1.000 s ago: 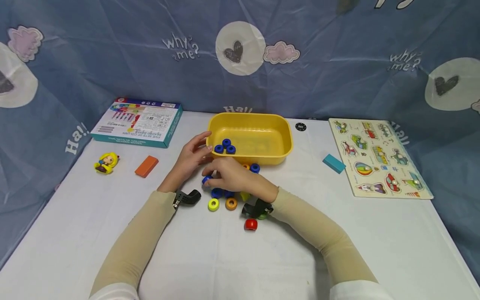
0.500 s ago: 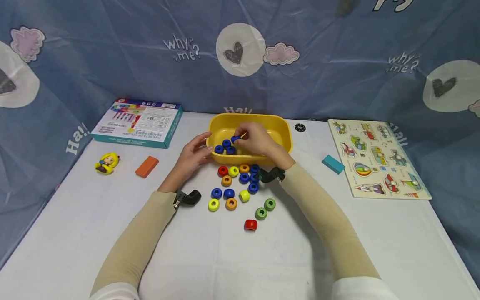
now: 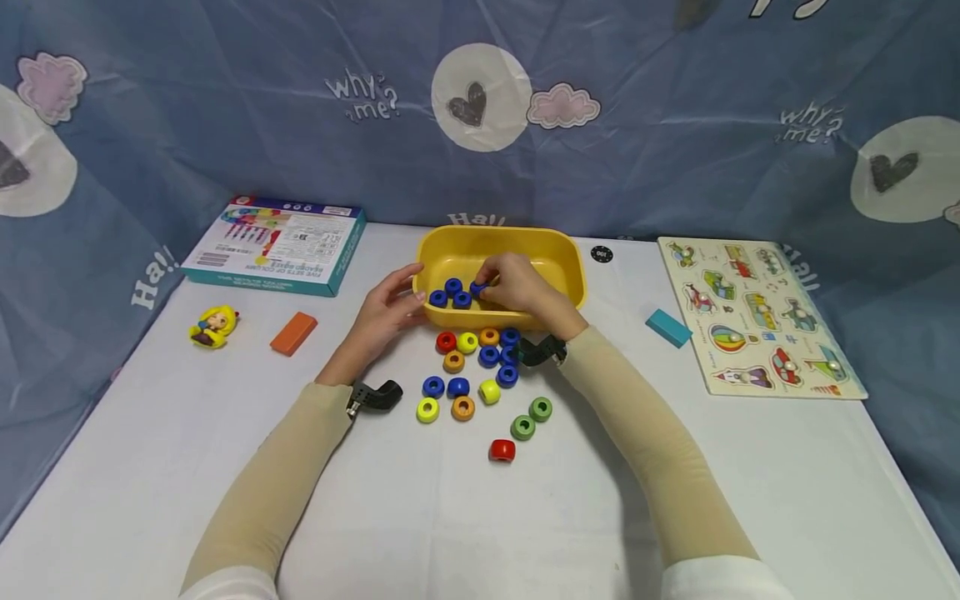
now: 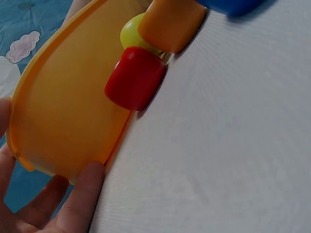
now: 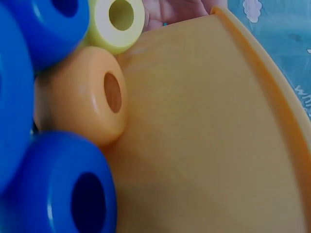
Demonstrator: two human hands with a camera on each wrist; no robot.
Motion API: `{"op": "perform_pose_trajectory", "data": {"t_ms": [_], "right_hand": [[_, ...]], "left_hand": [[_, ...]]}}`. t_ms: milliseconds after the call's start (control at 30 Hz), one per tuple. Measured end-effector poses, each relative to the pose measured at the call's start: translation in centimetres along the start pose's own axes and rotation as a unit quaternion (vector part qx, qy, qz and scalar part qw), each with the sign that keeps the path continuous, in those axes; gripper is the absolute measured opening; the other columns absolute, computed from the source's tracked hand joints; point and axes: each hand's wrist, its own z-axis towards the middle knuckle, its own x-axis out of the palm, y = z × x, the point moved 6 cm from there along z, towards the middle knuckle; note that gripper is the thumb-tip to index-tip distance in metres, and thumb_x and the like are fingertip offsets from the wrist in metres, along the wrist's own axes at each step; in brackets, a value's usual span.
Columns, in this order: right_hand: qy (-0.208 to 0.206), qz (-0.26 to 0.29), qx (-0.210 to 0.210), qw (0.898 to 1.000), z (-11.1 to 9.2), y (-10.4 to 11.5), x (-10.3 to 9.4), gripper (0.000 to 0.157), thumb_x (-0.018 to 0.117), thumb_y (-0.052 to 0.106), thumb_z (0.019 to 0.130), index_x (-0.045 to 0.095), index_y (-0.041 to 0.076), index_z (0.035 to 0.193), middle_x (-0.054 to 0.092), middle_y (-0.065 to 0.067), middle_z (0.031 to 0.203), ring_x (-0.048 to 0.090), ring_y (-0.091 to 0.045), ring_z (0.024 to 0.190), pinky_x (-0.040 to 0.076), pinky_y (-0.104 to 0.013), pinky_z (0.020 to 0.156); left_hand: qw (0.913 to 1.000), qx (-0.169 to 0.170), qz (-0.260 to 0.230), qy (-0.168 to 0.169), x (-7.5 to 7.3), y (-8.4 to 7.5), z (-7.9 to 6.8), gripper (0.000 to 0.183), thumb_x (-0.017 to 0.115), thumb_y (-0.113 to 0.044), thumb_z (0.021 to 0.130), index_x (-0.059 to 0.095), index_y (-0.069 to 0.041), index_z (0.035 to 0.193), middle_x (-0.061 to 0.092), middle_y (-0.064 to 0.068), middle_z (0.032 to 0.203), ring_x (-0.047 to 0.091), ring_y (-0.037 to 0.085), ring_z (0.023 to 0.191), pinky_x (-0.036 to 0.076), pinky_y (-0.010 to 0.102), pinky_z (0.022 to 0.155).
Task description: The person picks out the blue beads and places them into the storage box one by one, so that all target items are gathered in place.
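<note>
In the head view a yellow plastic basin (image 3: 525,318) stands at the back of the table. My right hand (image 3: 517,283) reaches over its front rim and pinches a blue bead (image 3: 477,289) low inside. Beside that bead, several blue beads (image 3: 453,287) lie in the basin's left part. My left hand (image 3: 384,312) rests against the basin's left end, its fingers touching the wall (image 4: 68,145) from outside in the left wrist view. In front of the basin lie loose beads: red (image 3: 446,342), yellow (image 3: 427,410), orange (image 3: 462,408), blue (image 3: 432,386) and green (image 3: 522,427).
A boxed bead set (image 3: 273,246), a yellow-haired figurine (image 3: 213,326) and an orange block (image 3: 293,333) lie on the left. To the right are a blue block (image 3: 668,327), a picture puzzle board (image 3: 757,317) and a black round chip (image 3: 602,254). A patterned blue cloth hangs behind.
My right hand has taken a blue bead from the table's left group and carried it up and right into the basin, lowering it beside the other blue beads. The left hand stays put.
</note>
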Motion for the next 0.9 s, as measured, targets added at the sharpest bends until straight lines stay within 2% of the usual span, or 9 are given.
{"op": "perform_pose_trajectory", "data": {"t_ms": [400,467,567,667,733,800,900], "right_hand": [[0.003,0.003,-0.016,1.0,0.2,0.2,0.1,0.016,0.067,0.005,0.088,0.068,0.005,0.104,0.071,-0.01,0.106,0.063,-0.022,0.098,0.054,-0.034,0.094],[-0.012,0.005,-0.021,1.0,-0.1,0.2,-0.1,0.018,0.066,0.008,0.089,0.068,0.005,0.106,0.07,-0.01,0.108,0.064,-0.022,0.098,0.054,-0.034,0.093],[-0.056,0.018,-0.036,0.998,-1.2,0.8,-1.0,0.021,0.065,0.012,0.091,0.068,0.006,0.11,0.07,-0.009,0.11,0.064,-0.021,0.094,0.056,-0.033,0.089],[-0.106,0.045,-0.092,0.989,-3.3,2.8,-2.0,0.021,0.065,0.013,0.091,0.068,0.004,0.11,0.069,-0.01,0.108,0.064,-0.021,0.087,0.058,-0.034,0.081],[-0.113,0.05,-0.141,0.982,-5.0,4.6,-2.3,0.02,0.066,0.014,0.091,0.069,0.003,0.107,0.07,-0.01,0.105,0.063,-0.02,0.083,0.059,-0.034,0.077],[-0.097,0.046,-0.188,0.976,-6.6,6.3,-1.8,0.018,0.068,0.014,0.09,0.07,0.003,0.104,0.071,-0.009,0.1,0.063,-0.017,0.079,0.059,-0.033,0.072],[-0.038,0.028,-0.226,0.973,-8.2,8.1,-0.1,0.017,0.069,0.018,0.09,0.071,0.007,0.102,0.072,-0.002,0.095,0.06,-0.011,0.075,0.057,-0.028,0.068]], "left_hand": [[1.0,0.003,-0.006,0.003,0.0,-0.1,-0.2,0.051,0.059,-0.032,0.097,0.042,-0.034,0.145,0.039,0.004,0.151,0.053,0.024,0.127,0.056,0.031,0.094],[1.0,0.0,-0.009,0.003,0.0,0.0,-0.1,0.051,0.059,-0.032,0.097,0.042,-0.035,0.145,0.039,0.004,0.151,0.053,0.024,0.127,0.056,0.031,0.094],[0.9999,-0.004,-0.009,0.006,0.1,0.2,-0.2,0.051,0.059,-0.032,0.097,0.042,-0.035,0.145,0.039,0.004,0.151,0.053,0.024,0.127,0.056,0.031,0.094],[0.9999,-0.002,-0.009,0.006,0.1,0.2,-0.2,0.05,0.059,-0.032,0.097,0.042,-0.035,0.144,0.039,0.004,0.15,0.053,0.024,0.127,0.056,0.031,0.094],[1.0,0.003,-0.007,0.006,0.0,0.1,-0.2,0.05,0.058,-0.032,0.097,0.042,-0.034,0.144,0.039,0.004,0.15,0.053,0.024,0.127,0.056,0.031,0.094],[0.9999,0.007,-0.009,0.008,0.0,0.0,-0.2,0.05,0.058,-0.032,0.097,0.042,-0.034,0.145,0.039,0.004,0.151,0.053,0.025,0.127,0.056,0.03,0.093],[0.9996,0.017,-0.014,0.016,-0.1,-0.1,-0.1,0.052,0.058,-0.033,0.098,0.04,-0.032,0.147,0.038,0.006,0.152,0.052,0.027,0.127,0.056,0.03,0.094]]}}
